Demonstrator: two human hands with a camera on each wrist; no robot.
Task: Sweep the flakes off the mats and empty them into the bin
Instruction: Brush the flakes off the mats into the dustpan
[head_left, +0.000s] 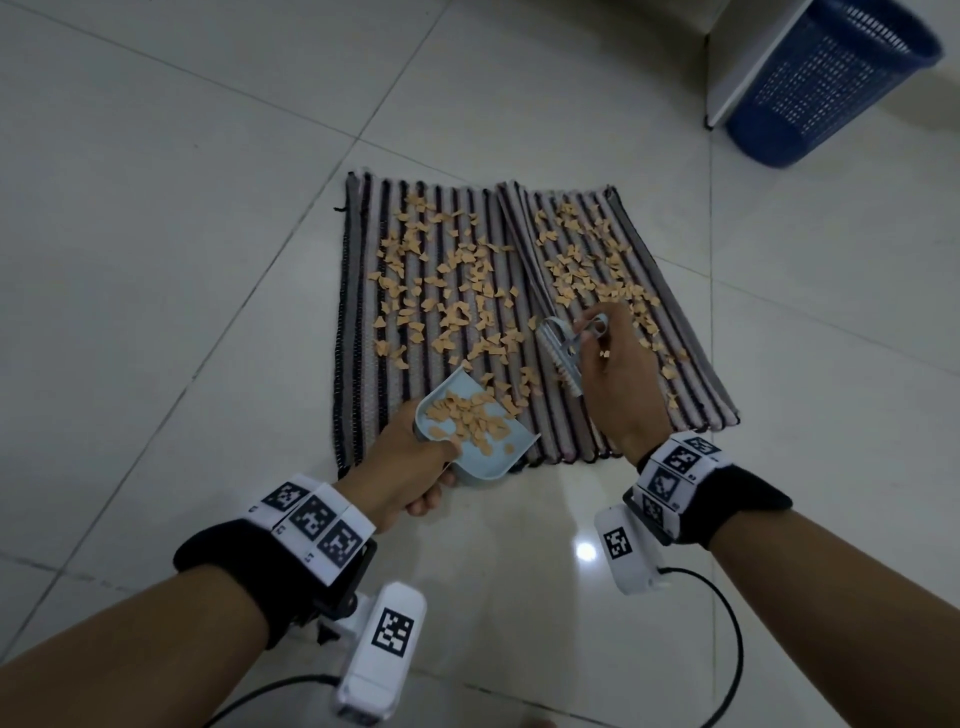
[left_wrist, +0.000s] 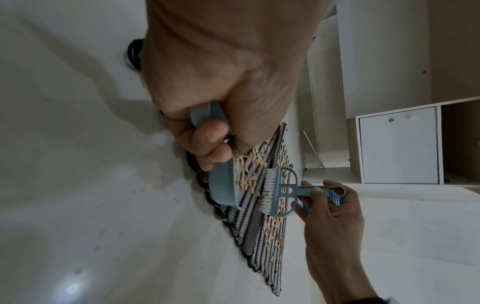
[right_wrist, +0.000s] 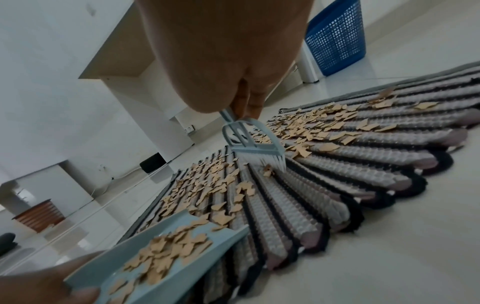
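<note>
Pale-blue dustpan (head_left: 475, 434) gripped in my left hand (head_left: 410, 467), flakes (head_left: 470, 418) inside, at near mat (head_left: 415, 291) edge | my right hand (head_left: 615, 374) grips brush (head_left: 563, 358) over mats | bin (head_left: 826, 78) well apart

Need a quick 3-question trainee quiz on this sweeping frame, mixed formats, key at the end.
1. True or false: the dustpan already holds flakes.
2. Which hand holds the brush? A) left hand B) right hand C) neither
3. Fill in: the blue bin stands on the floor beyond the far ____ corner of the mats.

Key:
1. True; a heap lies in the pan.
2. B; the left hand grips the dustpan handle.
3. right; many flakes still cover both mats.
</note>
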